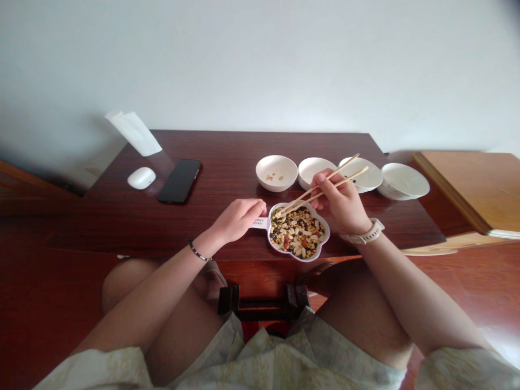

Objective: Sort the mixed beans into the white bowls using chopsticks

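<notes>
The right hand (339, 197) pinches chopsticks (300, 198) between thumb and fingers, their tips closed together at the edge of the beans (298, 233); whether a bean sits between them is too small to tell; the left hand (239, 219) curls, fingers together, on the handle (260, 222) of a scalloped dish (327, 234), which holds the mixed beans near the front edge of a dark wooden table (227, 154); white bowls (277, 173) stand in a row beyond, the leftmost holding a few pale beans; a phone (179, 181) and a white mouse (141, 177) lie further left.
</notes>
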A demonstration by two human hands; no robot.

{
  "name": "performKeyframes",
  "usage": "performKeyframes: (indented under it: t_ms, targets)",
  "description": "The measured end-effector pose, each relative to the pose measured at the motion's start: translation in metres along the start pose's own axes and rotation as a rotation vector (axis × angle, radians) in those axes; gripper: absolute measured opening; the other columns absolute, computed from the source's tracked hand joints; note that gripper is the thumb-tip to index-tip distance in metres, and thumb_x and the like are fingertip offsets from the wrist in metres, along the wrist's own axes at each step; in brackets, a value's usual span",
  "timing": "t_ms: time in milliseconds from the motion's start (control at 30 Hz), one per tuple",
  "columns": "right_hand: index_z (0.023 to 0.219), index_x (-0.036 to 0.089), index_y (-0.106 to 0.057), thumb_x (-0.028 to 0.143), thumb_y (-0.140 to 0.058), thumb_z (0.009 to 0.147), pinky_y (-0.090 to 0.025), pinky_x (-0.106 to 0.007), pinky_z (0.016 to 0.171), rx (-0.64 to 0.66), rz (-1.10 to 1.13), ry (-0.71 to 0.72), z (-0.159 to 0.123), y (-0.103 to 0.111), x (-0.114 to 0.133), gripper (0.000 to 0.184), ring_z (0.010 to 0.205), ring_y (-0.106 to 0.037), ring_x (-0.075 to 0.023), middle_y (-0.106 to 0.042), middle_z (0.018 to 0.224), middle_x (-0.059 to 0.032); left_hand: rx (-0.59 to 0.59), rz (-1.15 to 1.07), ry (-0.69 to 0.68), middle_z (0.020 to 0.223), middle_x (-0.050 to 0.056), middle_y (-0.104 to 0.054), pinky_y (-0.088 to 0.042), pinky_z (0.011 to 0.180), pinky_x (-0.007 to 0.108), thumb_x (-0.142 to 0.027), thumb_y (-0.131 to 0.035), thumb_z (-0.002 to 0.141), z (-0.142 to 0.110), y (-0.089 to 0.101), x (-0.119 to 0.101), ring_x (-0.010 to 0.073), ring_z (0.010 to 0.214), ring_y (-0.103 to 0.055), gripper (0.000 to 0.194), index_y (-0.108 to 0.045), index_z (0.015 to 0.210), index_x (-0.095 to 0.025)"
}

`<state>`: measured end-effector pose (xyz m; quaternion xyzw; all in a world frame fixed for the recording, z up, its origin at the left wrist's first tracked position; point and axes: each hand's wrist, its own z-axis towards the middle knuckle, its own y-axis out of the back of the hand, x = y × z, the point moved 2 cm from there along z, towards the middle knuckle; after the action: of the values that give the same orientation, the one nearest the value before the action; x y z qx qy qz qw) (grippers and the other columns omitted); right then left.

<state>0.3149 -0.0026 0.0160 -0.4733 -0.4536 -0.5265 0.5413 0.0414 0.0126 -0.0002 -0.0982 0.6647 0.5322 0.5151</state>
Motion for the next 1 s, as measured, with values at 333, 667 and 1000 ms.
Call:
performKeyframes:
  t_ms: [333, 667, 1000]
  targets:
    - [0.090, 0.022, -0.069, 0.060, -0.079, 0.098, -0.049, -0.020, 0.047, -0.001, 0.087, 0.006, 0.003, 0.005, -0.002, 0.041, 0.057, -0.060, -0.0087, -0.063, 0.076, 0.0003, 0.003, -0.012, -0.004, 0.083, 0.003, -0.073, -0.044, 0.076, 0.032, -0.050, -0.040, 0.115, -0.001, 0.001, 0.000, 0.0208, 0.078, -0.065, 0.051, -0.068, 0.087, -0.019]
    - [0.091, 0.023, -0.065, 0.063, -0.081, 0.094, -0.050, -0.022, 0.045, -0.061, 0.042, 0.004, 0.002, 0.011, 0.002, 0.043, 0.054, -0.059, -0.0102, -0.064, 0.076, 0.0002, -0.012, -0.021, 0.004, 0.085, 0.004, -0.076, -0.045, 0.075, 0.032, -0.052, -0.040, 0.114, -0.001, 0.001, 0.000, 0.0221, 0.079, -0.067, 0.052, -0.069, 0.086, -0.019]
    - [0.090, 0.023, -0.067, 0.062, -0.082, 0.095, -0.046, -0.023, 0.045, -0.123, 0.026, 0.041, -0.002, 0.031, 0.006, 0.042, 0.053, -0.057, -0.0102, -0.062, 0.072, 0.0006, -0.011, -0.023, 0.004, 0.085, 0.003, -0.075, -0.045, 0.076, 0.032, -0.049, -0.040, 0.114, -0.001, 0.000, 0.004, 0.0209, 0.079, -0.065, 0.050, -0.068, 0.086, -0.019]
